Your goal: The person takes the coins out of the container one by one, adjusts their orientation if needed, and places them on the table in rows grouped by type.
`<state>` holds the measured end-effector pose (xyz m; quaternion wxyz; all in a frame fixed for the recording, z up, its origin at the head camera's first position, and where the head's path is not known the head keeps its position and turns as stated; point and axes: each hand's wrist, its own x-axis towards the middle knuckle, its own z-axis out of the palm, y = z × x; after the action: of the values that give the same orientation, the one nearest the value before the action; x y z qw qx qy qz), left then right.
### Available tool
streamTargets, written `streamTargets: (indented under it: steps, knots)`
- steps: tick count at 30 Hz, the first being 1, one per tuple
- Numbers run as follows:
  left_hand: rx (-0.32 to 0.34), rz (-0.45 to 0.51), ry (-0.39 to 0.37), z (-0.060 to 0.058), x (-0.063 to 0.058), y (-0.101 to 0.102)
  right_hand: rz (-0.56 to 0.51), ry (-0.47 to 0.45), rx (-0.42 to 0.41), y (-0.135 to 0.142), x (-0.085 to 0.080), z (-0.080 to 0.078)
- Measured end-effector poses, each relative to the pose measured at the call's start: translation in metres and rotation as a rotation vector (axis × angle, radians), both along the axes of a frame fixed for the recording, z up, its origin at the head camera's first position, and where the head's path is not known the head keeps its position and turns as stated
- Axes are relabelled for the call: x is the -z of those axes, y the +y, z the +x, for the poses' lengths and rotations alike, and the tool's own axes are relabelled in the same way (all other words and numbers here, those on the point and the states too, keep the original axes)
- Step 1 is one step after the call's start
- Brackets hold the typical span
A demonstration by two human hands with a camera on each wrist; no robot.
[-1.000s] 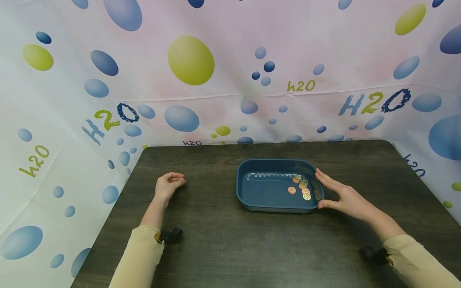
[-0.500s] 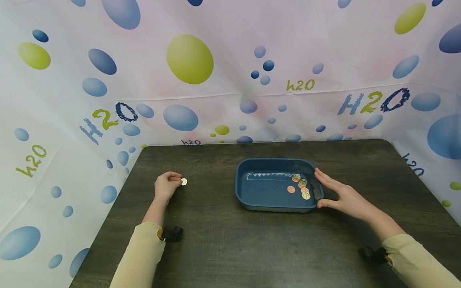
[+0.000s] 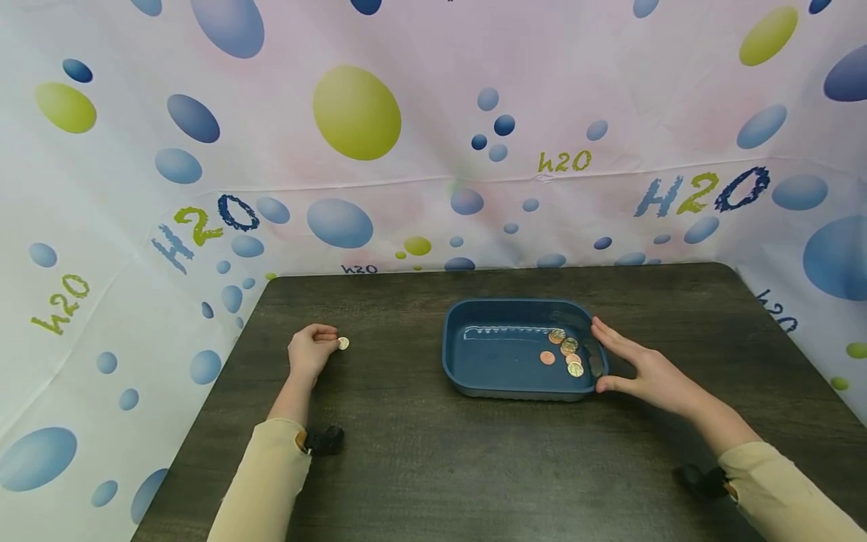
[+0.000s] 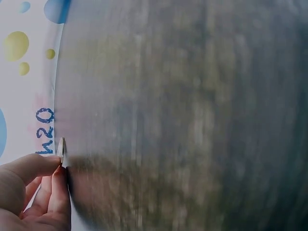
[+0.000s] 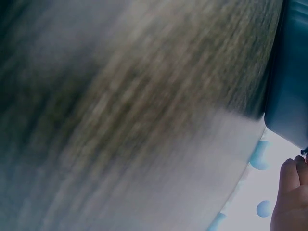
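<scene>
I count one dish [image 3: 501, 361], at least five coins [image 3: 570, 345] in its right end, and one lone coin [image 3: 344, 344] well left of it, pinched in the left hand [image 3: 312, 351]. The lone coin looked dark a second ago; now its face shines. The right hand [image 3: 653, 374] is spread wide, touching the dish's right end.

On my head feed, a pale, creased backdrop [image 3: 433, 45] printed with blue bubbles [image 3: 339, 223], lime-green bubbles [image 3: 357, 113] and "H2O" lettering [image 3: 702, 193] spans the far side. Below it I see a dark wood-grain table [image 3: 406, 444] with rounded far corners, under soft light.
</scene>
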<state>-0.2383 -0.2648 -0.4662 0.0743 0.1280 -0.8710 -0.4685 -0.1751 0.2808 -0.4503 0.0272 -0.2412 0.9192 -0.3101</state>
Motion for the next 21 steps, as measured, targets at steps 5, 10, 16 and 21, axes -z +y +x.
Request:
streamTargets:
  steps: [5, 10, 16, 21]
  knots:
    - [-0.012, 0.000, 0.001, 0.000, -0.001, 0.001, -0.004, 0.008, -0.001, 0.001, 0.001, 0.000]
    - [0.008, 0.016, 0.031, -0.002, -0.011, 0.011, -0.005, 0.011, -0.004, 0.001, 0.001, 0.001]
    - [0.122, 0.073, 0.080, -0.005, -0.038, 0.044, -0.004, 0.007, -0.001, 0.000, 0.000, 0.001]
    - [0.241, 0.154, 0.128, -0.004, -0.064, 0.083, -0.007, 0.011, -0.003, 0.001, 0.001, 0.001]
